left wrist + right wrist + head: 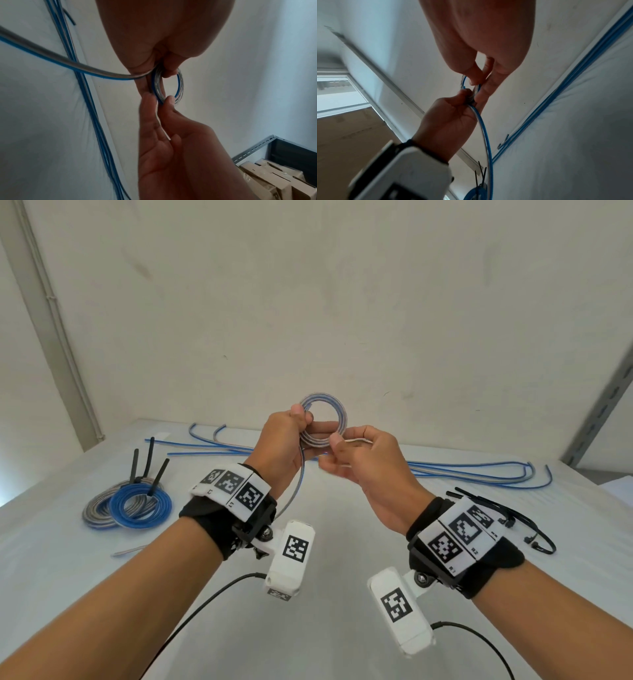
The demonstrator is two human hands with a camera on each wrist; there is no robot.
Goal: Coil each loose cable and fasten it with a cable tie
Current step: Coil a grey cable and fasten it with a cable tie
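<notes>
A small coil of blue-and-clear cable [329,409] is held up above the white table [342,542], in front of the wall. My left hand [303,421] grips the coil's left side, fingers curled round the turns. My right hand [334,444] pinches the coil's lower edge between thumb and forefinger. In the left wrist view the right hand's fingertips [169,99] meet on the bottom of the coil [179,83]. The cable's loose tail [294,491] hangs from my left fist toward the table. Several loose cables [455,472] lie along the table's back.
Two tied coils [128,506] with black ties sticking up lie at the left. Loose black cable ties [510,517] lie beside my right wrist. A short cable offcut [128,551] lies near my left forearm. A metal shelf with cardboard boxes [274,170] stands right of the table.
</notes>
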